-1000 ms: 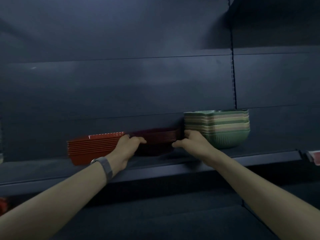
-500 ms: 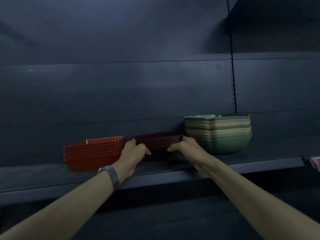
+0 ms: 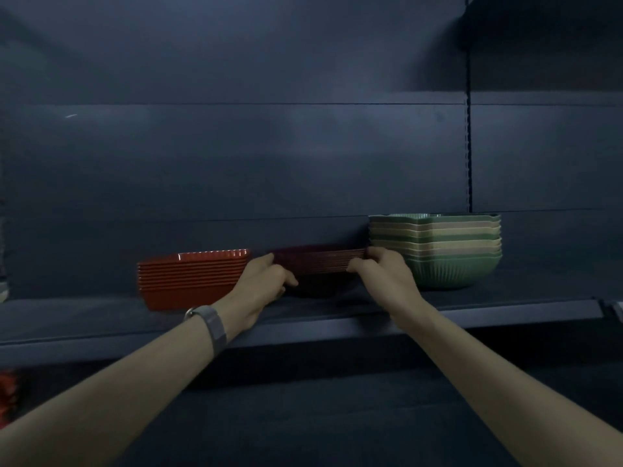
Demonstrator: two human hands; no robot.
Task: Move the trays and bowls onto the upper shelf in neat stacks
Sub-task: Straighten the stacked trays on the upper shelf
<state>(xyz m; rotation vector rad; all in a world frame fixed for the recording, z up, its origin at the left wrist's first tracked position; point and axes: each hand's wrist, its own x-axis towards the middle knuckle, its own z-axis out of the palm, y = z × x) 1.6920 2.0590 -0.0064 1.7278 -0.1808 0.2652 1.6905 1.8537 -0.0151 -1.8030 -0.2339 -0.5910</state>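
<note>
A stack of dark maroon trays [image 3: 320, 264] rests on the upper shelf [image 3: 337, 318], between a stack of orange-red trays [image 3: 192, 281] on its left and a stack of green and beige ribbed bowls [image 3: 438, 251] on its right. My left hand [image 3: 263, 281] grips the maroon stack's left end. My right hand [image 3: 384, 274] holds its right end, close to the bowls. The lower part of the maroon stack is lost in shadow.
The dark shelf back panel [image 3: 269, 163] rises behind the stacks. A slotted upright [image 3: 468, 129] divides the bays. A red object [image 3: 8, 396] shows at the lower left edge, under the shelf. A watch [image 3: 212, 323] is on my left wrist.
Both hands have slid the maroon stack a little deeper onto the shelf and shifted their grip along its ends. The view has tilted slightly, so the stacks sit lower in frame.
</note>
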